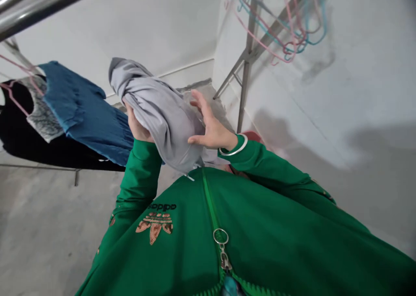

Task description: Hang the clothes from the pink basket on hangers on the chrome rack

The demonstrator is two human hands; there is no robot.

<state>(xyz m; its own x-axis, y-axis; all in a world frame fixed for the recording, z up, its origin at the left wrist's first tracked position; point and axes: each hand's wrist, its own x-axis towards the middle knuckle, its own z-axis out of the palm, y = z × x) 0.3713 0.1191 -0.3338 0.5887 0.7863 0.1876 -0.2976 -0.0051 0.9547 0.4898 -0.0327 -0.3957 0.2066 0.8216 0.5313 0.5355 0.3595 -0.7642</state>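
Cloth (169, 118), grey, limp and probably light, best held by its twisted fold, is just right of the blue garment (84, 109), gripped by the left hand (139, 126) nearest that garment, the right hand (212, 131) open farther from it.

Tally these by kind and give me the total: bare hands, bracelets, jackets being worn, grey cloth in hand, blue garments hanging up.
Hands (left hand, right hand): 2
Silver bracelet: 1
Green jacket: 1
Grey cloth: 1
Blue garment: 1
Total: 6
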